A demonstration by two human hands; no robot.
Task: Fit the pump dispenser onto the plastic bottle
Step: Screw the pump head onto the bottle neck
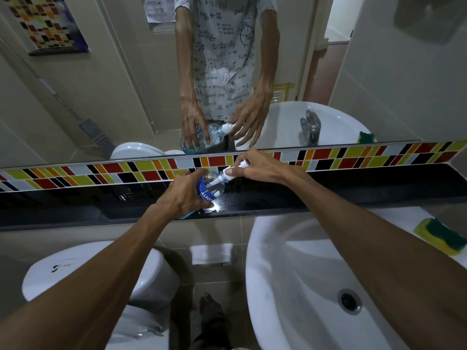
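Note:
A clear plastic bottle (211, 185) with a blue label is tilted over the black shelf (353, 190), its neck pointing up and to the right. My left hand (182, 195) wraps around its body. A white pump dispenser (233, 170) sits at the bottle's neck, and its tube runs down inside the bottle. My right hand (257, 166) grips the pump head with its fingertips. The mirror above shows the same hold from the other side.
A white sink (290, 274) with a drain lies below the shelf on the right, and a yellow-green sponge (441, 236) rests on its rim. A toilet tank lid (96, 269) is at lower left. A coloured tile strip (101, 170) runs behind the shelf, under the mirror.

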